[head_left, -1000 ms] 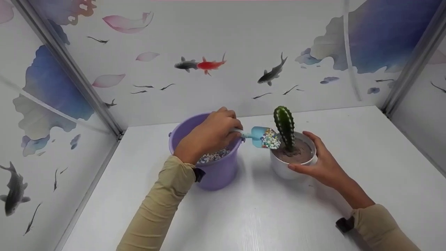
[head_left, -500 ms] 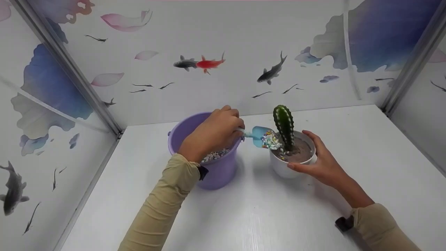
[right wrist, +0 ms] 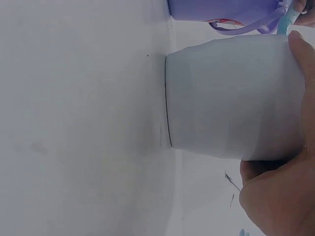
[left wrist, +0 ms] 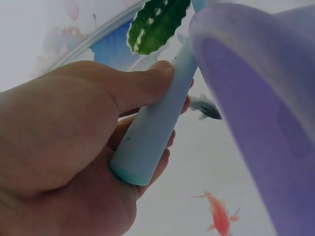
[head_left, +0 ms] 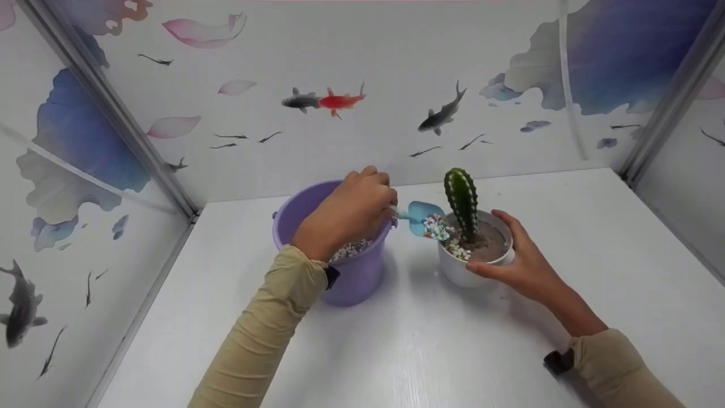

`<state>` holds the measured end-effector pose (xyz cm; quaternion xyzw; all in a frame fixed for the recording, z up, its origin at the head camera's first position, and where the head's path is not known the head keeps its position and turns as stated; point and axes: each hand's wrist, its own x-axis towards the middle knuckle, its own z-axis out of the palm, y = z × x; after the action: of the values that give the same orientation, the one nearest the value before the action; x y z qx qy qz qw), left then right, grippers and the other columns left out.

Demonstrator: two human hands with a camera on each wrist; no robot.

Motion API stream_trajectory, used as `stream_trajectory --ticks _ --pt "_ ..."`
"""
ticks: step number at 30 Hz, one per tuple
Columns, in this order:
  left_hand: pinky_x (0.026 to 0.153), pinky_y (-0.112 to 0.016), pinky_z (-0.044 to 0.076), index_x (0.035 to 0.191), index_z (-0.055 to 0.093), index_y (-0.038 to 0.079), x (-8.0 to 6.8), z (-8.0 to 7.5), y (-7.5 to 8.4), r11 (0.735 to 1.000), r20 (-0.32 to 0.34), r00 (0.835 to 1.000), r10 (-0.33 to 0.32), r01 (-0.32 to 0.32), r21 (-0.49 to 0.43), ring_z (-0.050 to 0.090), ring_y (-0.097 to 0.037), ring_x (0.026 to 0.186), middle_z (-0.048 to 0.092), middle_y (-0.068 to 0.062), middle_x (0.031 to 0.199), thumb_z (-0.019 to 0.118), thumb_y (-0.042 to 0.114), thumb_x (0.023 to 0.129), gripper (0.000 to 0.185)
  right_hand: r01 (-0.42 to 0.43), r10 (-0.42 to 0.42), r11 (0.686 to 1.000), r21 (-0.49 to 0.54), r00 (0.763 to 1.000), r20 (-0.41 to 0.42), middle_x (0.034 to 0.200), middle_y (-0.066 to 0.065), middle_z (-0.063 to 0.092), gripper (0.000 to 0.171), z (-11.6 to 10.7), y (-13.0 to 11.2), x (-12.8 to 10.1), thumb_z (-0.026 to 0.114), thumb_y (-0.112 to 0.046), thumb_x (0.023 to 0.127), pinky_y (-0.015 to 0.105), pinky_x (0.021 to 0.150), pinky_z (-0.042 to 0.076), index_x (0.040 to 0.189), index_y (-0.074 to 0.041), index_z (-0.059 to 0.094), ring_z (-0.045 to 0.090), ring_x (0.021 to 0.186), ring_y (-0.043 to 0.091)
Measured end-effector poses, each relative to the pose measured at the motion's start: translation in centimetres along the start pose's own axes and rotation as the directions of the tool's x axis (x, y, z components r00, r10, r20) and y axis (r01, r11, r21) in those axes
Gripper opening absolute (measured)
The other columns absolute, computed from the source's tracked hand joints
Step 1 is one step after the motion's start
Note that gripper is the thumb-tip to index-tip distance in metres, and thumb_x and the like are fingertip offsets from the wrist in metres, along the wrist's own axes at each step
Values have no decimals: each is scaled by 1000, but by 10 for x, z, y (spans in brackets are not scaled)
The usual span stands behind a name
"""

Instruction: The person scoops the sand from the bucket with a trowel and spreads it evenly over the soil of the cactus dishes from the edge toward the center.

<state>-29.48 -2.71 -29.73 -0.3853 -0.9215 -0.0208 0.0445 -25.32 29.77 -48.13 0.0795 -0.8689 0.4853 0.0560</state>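
Observation:
My left hand (head_left: 348,215) grips the handle of a light blue scoop (head_left: 420,216) above a purple bucket (head_left: 351,277); the left wrist view shows the thumb and fingers (left wrist: 133,88) curled round the handle (left wrist: 152,128). The scoop is tilted, and coloured pebbles (head_left: 439,229) spill from it into a white pot (head_left: 461,272) of brown soil with a green cactus (head_left: 462,201). My right hand (head_left: 524,266) cups the pot's right side, thumb at the front, fingers behind. In the right wrist view the pot (right wrist: 231,98) stands on the table against the hand (right wrist: 280,196).
The bucket holds more coloured pebbles (head_left: 351,249). Everything stands on a white table (head_left: 430,351) enclosed by walls printed with fish and petals; metal posts (head_left: 113,107) mark the back corners. The table runs bare to the front and right.
The scoop has tipped further and moved over the pot's rim. Pebbles that lay in the scoop have slid onto the soil at the cactus base. My right hand has stayed on the pot.

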Motion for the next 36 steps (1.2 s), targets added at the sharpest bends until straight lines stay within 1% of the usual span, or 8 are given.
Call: stream_trajectory --ticks 9,12,16,19,24,28,33,36 --pt "97 -46 49 116 83 11 1 1 4 1000 -15 1000 -6 7 9 59 -29 109 73 -8 114 75 18 103 17 -15 15 1000 -13 1000 2 177 16 26 122 -1 -1 -1 95 -47 83 79 120 30 174 -23 17 29 162 43" --pt "96 -46 49 116 83 11 1 0 7 999 -29 1000 0 1 40 59 -29 109 72 -9 113 75 17 103 17 -14 14 1000 -8 1000 2 177 17 27 122 0 -1 -1 95 -46 83 79 120 30 174 -23 17 29 161 43" --pt "94 -45 50 115 83 12 2 -1 12 992 -43 999 10 -5 124 60 -29 108 72 -9 112 78 18 101 16 -9 9 1000 8 1000 4 177 17 27 121 0 -2 -1 95 -44 83 77 120 30 174 -21 17 29 161 42" --pt "93 -44 50 115 83 13 2 1 14 985 -55 998 12 -2 170 60 -28 108 72 -8 112 81 19 99 17 -11 11 1000 10 1000 6 177 16 26 121 0 -3 -1 95 -44 83 77 120 30 174 -21 17 28 162 42" --pt "92 -41 51 116 82 13 1 5 15 977 -81 997 10 8 214 60 -26 108 73 -6 113 83 19 97 20 -10 10 1000 8 1000 7 177 16 26 121 1 -2 -1 95 -44 83 78 121 28 174 -22 17 27 163 42" --pt "92 -40 50 118 82 13 0 7 16 973 -98 995 9 14 230 60 -24 109 72 -5 113 83 19 98 21 -6 6 1000 7 1000 5 177 16 26 121 1 -1 -1 95 -44 83 78 121 29 173 -21 18 27 162 42" --pt "91 -38 49 116 81 13 0 7 18 968 -130 991 24 9 252 59 -24 107 71 -5 112 84 18 97 20 -8 8 1000 6 1000 0 176 15 27 121 0 -1 -1 95 -44 83 76 120 31 173 -21 18 30 161 40" --pt "91 -38 49 114 81 11 -1 7 20 963 -157 987 40 4 271 60 -24 107 71 -5 111 86 17 94 21 -12 12 1000 3 1000 -1 176 15 27 121 0 -1 -1 95 -45 83 77 120 30 173 -22 18 29 161 41"
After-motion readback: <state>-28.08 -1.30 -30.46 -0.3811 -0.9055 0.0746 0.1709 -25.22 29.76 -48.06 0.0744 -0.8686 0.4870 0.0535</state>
